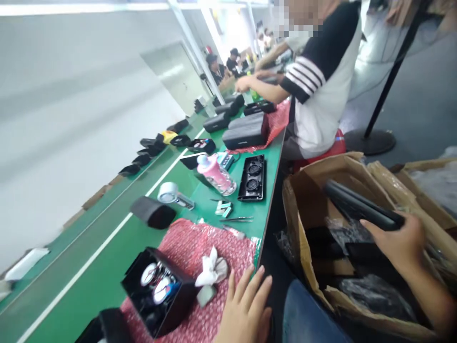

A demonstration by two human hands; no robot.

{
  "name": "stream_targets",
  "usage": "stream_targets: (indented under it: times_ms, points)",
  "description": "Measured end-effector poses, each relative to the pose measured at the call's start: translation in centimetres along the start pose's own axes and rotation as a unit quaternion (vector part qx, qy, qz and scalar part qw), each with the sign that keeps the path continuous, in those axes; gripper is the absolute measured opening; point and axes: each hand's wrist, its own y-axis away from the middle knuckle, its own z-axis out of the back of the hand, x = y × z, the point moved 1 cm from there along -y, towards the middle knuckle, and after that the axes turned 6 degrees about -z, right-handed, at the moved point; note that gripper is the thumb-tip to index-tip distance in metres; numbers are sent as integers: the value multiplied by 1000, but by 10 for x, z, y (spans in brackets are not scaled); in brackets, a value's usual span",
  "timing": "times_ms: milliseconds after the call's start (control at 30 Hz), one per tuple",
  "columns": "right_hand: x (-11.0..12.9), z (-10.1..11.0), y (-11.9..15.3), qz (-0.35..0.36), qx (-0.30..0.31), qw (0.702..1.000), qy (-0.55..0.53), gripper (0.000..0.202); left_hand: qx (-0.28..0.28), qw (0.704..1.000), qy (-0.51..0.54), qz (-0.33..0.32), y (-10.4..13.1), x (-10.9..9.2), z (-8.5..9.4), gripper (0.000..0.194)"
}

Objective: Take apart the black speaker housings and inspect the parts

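My right hand (403,243) grips a long black plastic panel (360,202) by its near end, above an open cardboard box (303,238). My left hand (246,300) lies with fingers spread at the table's edge, over the red bubble wrap (228,250), holding nothing. Close to its fingertips are a crumpled white cloth (209,271) and a small grey-green block (206,296). To the left, an open black speaker housing (160,290) rests on the wrap, with round parts and wires inside. Farther up the table lies a black panel with two round speakers (252,178).
A pink bottle (217,176), a small white handheld fan (174,194), tweezers (237,219) and a black housing (153,212) are on the green table. More black housings (246,131) stand farther along. A co-worker (317,85) sits beyond; a blue surface (310,314) is below.
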Motion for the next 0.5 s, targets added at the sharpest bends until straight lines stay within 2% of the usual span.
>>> stream_targets:
  times_ms: [33, 67, 133, 200, 267, 333, 400, 433, 467, 500]
  points:
    - [18, 24, 17, 9, -87, 992, -86, 69, -1, 998, 61, 29, 5, -5, 8, 67]
    - [37, 46, 39, 40, -136, 977, -157, 79, -1, 989, 134, 66, 10, -10, 18, 73]
    - [80, 82, 88, 87, -178, 942, -272, 81, -25, 947, 292, 133, 19, -17, 36, 78]
    - [124, 109, 141, 131, -167, 918, -335, 80, -97, 882, 432, 162, 24, -22, 53, 84]
    - [163, 126, 191, 207, -103, 892, -388, 82, -181, 808, 541, 146, 25, -22, 68, 108]
    - [190, 136, 236, 318, -1, 839, -441, 87, -281, 731, 607, 132, 26, -17, 82, 129]
    - [205, 138, 270, 436, 90, 763, -469, 89, -376, 653, 637, 163, 30, -9, 95, 124]
    - [209, 137, 282, 466, 145, 728, -482, 89, -411, 623, 638, 187, 33, -6, 102, 115]
    - [213, 136, 289, 476, 206, 699, -492, 89, -438, 604, 632, 208, 36, -3, 109, 106]
    - [217, 134, 292, 463, 272, 678, -501, 92, -451, 601, 623, 216, 39, -1, 116, 102]
